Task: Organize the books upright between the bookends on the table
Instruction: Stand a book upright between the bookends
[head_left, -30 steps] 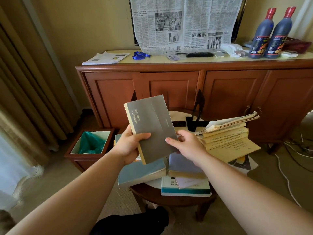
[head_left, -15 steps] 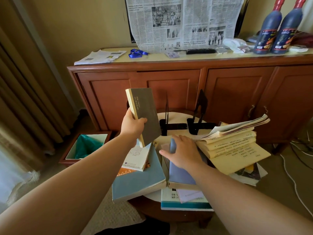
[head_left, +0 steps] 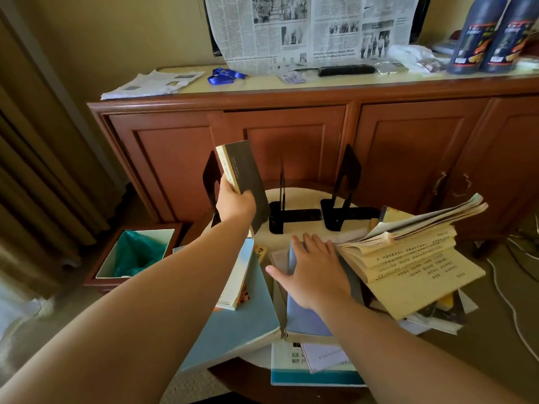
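My left hand (head_left: 235, 204) grips a grey book (head_left: 244, 176) nearly upright, its lower edge down by the left black bookend (head_left: 210, 174) at the back of the small round table (head_left: 297, 192). Two more black bookends stand there, a middle bookend (head_left: 282, 199) and a right bookend (head_left: 347, 182). My right hand (head_left: 313, 271) lies flat, fingers spread, on a lilac-blue book (head_left: 306, 319) in the pile. A large blue-grey book (head_left: 248, 316) and a small white book (head_left: 237, 282) lie to the left. Open yellowed books (head_left: 417, 263) are stacked on the right.
A wooden sideboard (head_left: 291, 135) stands right behind the table, with newspaper, a remote and two dark bottles (head_left: 493, 33) on top. A wooden bin with a green liner (head_left: 137, 252) sits on the floor at left. Curtains hang far left; white cables trail on the floor at right.
My left hand has carried the grey book away from me and down to the left bookend, turning it upright. My right hand let go of it and dropped flat onto the lilac-blue book.
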{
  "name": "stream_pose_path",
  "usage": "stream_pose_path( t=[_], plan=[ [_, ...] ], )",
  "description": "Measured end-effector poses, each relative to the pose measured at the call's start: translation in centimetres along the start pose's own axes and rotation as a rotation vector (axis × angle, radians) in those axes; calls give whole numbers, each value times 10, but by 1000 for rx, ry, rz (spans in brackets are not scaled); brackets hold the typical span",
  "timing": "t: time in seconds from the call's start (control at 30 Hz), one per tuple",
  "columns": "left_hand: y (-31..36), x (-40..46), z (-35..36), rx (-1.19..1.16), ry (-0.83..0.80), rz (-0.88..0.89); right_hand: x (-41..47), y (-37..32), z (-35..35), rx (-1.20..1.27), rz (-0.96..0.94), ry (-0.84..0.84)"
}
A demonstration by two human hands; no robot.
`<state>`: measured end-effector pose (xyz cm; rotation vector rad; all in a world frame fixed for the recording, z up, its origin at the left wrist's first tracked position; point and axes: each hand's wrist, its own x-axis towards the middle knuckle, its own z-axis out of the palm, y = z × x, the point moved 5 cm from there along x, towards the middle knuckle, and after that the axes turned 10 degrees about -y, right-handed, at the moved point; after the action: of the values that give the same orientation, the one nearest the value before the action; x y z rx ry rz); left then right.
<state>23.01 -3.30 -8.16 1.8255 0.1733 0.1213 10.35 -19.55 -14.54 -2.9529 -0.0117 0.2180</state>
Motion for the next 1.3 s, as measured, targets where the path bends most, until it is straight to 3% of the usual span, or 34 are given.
stream_pose_path(
  t=[0.47,0.6,0.73,0.93,1.1,1.3],
  plan=[
    [-8,36,60,9,-62,144,2,0,2,38,-8,20],
    [-23,42,73,-14,-180,121,2,1,1,47,-15,24],
    [-34,43,74,81,-373,67,2,0,0,57,-26,13],
    [-24,33,74,325,-522,103,1,-1,-1,63,-21,2],
    [-18,28,75,457,-555,168,1,0,0,52,-18,19],
    [-24,31,65,460,-570,166,2,0,1,41,-15,28]
  ],
)
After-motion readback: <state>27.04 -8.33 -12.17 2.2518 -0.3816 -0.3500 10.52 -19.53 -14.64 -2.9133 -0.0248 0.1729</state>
